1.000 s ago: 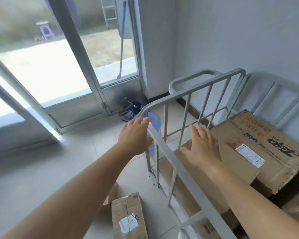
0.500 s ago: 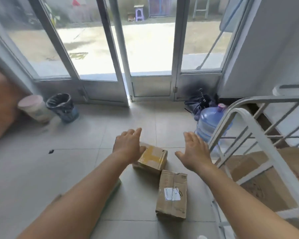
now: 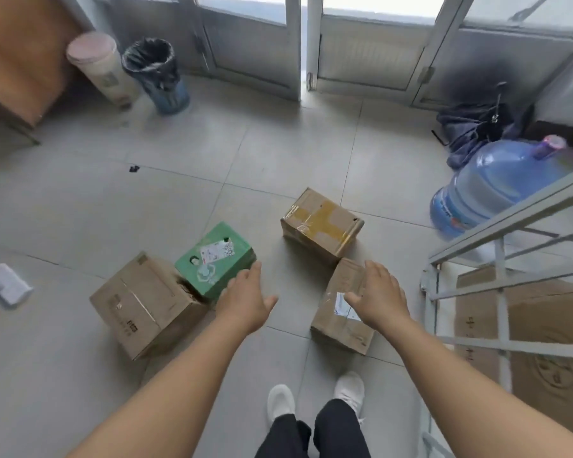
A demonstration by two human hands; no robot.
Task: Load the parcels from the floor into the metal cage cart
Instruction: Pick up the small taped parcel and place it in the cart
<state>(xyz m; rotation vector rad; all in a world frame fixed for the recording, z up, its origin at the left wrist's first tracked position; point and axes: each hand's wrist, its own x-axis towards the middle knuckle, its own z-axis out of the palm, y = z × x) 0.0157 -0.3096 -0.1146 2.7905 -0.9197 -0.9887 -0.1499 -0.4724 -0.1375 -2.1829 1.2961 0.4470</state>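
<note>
Head view: the cart (image 3: 510, 223) at the right already holds large cardboard boxes (image 3: 543, 325), so loading looks partly done. Four parcels are left on the floor: a brown box (image 3: 143, 305) touching a green box (image 3: 214, 259), a taped box (image 3: 321, 223), and a labelled box (image 3: 339, 312) just beside it. Both hands are open and empty; the left hand (image 3: 245, 299) hovers by the green box, the right hand (image 3: 379, 299) over the labelled box. A water jug (image 3: 490, 186) stands near the cart, with bins (image 3: 153, 74) and a power strip (image 3: 7, 284) well apart. Nothing blocks the reach.
</note>
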